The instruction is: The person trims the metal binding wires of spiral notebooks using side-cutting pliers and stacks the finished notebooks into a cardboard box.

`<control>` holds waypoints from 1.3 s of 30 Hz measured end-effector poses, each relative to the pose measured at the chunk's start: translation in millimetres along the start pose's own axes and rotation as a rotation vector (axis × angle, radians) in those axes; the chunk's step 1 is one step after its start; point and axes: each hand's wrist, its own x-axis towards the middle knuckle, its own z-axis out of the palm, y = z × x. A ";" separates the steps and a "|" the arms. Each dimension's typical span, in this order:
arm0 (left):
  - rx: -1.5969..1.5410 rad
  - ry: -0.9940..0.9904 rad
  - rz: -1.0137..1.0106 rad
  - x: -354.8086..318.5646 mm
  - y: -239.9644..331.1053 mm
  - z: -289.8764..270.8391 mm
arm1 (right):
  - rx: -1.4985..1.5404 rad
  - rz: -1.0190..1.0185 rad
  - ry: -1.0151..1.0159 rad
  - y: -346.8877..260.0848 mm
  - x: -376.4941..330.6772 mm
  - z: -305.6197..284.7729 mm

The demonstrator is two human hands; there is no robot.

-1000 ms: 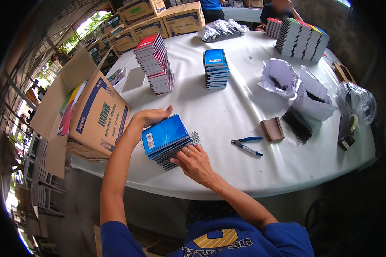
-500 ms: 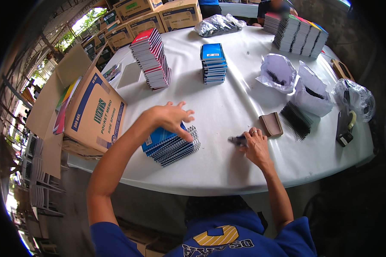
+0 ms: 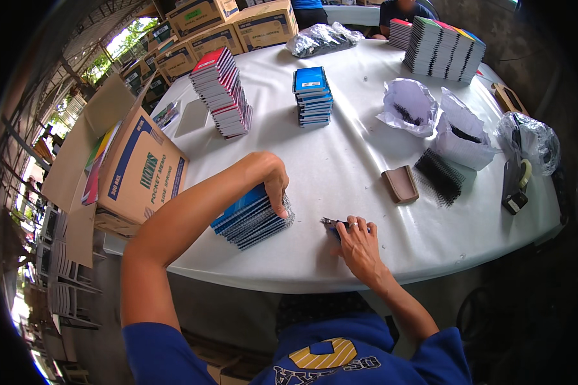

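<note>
A stack of small blue spiral notebooks (image 3: 247, 218) lies fanned near the table's front left, coiled edges to the right. My left hand (image 3: 277, 186) bends down over the coils, its thumb and fingers closed on the upper notebook's spiral edge; some fingertips are hidden. To the right of the stack, my right hand (image 3: 361, 249) rests low over the table and grips dark-handled cutting pliers (image 3: 331, 222), their metal jaws aimed left toward the coils.
Beyond stand a red notebook stack (image 3: 219, 90) and another blue stack (image 3: 313, 96). An open carton (image 3: 141, 167) is at left. On the right are a brown tray (image 3: 401, 185), loose black coils (image 3: 439, 176), paper bags of coils (image 3: 410, 106) and a tape dispenser (image 3: 515, 186).
My left hand has come down from spread fingers above the notebooks to close at their coils. My right hand has moved left and nearer to me with the pliers.
</note>
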 end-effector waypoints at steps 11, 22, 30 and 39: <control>0.013 0.043 0.163 -15.1 -6.2 5.5 | 0.015 0.055 0.173 3.7 2.1 20.5; -0.183 0.511 0.396 -39.7 -31.8 28.3 | 2.139 0.206 -0.499 -79.9 33.7 8.1; -0.419 0.640 0.474 -48.1 -10.8 32.3 | 2.061 0.359 -0.685 -100.8 58.2 -6.5; -0.544 0.646 0.445 -47.4 -11.8 32.4 | 2.177 0.325 -0.767 -96.9 68.6 4.7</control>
